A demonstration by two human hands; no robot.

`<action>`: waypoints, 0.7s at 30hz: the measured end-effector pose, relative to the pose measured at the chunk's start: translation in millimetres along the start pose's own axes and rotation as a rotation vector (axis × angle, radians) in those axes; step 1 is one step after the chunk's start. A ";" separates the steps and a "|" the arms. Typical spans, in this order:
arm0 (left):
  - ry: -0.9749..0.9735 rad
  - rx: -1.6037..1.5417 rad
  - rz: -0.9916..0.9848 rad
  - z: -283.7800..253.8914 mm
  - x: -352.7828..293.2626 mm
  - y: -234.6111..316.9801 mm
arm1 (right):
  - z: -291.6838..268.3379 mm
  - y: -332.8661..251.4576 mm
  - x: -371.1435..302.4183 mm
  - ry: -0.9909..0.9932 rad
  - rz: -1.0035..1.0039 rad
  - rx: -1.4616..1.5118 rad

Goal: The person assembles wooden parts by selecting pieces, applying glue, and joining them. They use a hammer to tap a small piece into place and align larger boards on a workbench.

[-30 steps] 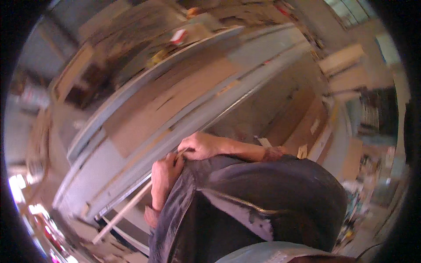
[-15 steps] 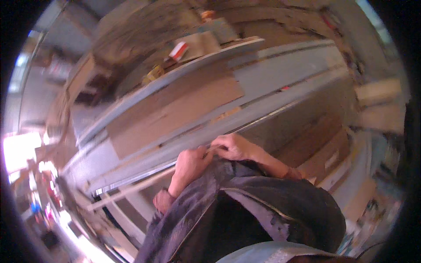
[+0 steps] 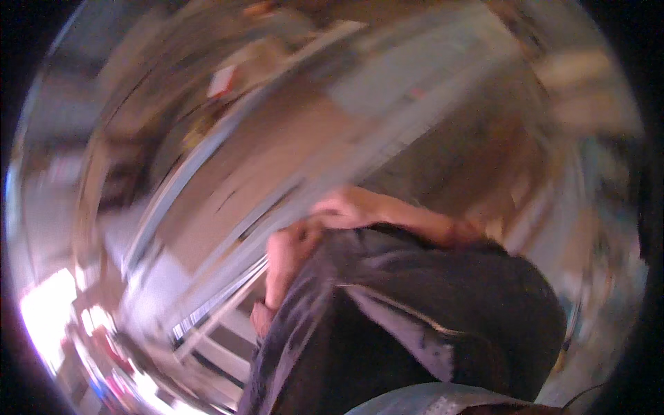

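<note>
My left hand (image 3: 285,254) and my right hand (image 3: 347,209) meet in front of my chest. Both have their fingers curled in and touching at the tips. Anything between them is too small or too blurred to make out. Just below them hangs the front of my dark jacket (image 3: 443,290), with an open zip. Beyond my hands lies a long grey work surface (image 3: 408,76), and on it a flat brown board (image 3: 256,166), both smeared by motion.
A long pale strip (image 3: 207,149) runs along the far side of the brown board. Behind it sits a red and white box (image 3: 222,82). Slatted framing (image 3: 225,356) stands below the near edge at left. A bright window (image 3: 52,311) shows at far left.
The whole view has swung round, so the bench tilts more steeply and slides leftward. My hands stay together, now slightly higher and further left in view.
</note>
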State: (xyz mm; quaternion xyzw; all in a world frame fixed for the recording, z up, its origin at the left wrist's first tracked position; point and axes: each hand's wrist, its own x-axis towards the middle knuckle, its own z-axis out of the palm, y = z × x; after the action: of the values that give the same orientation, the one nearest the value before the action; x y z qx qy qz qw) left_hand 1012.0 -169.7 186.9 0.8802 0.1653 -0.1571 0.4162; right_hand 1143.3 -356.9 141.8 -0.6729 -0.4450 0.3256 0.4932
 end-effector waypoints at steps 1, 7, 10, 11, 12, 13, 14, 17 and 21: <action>-0.058 0.001 0.015 -2.1 3.3 -2.2 | 4.6 -1.0 -2.5 0.009 0.037 -0.056; -0.178 -0.064 0.036 -5.1 19.6 -6.0 | 25.1 -7.4 -15.3 0.211 0.120 -0.015; -0.270 -0.045 0.035 -10.1 34.0 -9.5 | 32.3 -1.3 -17.4 0.262 0.176 0.028; -0.276 -0.033 0.127 -13.8 39.2 -9.8 | 33.5 1.2 -15.8 0.278 0.157 0.048; -0.290 0.005 0.177 -11.9 43.0 -7.6 | 33.4 3.5 -21.5 0.327 0.174 0.064; -0.298 0.027 0.245 -10.4 47.2 -6.7 | 34.1 6.5 -24.7 0.365 0.164 0.040; -0.308 0.081 0.237 -7.9 49.6 -4.2 | 34.2 8.8 -29.3 0.392 0.156 0.022; -0.315 0.176 0.257 1.2 52.2 5.8 | 35.1 14.7 -42.9 0.428 0.150 0.033; -0.300 0.208 0.185 10.1 42.9 21.9 | 34.1 22.4 -56.8 0.446 0.047 0.084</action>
State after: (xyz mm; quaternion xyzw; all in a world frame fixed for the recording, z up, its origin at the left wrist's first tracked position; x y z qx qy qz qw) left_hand 1058.2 -183.9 177.9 0.8966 0.0027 -0.2640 0.3556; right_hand 1097.3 -399.1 110.1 -0.7171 -0.2952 0.1982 0.5995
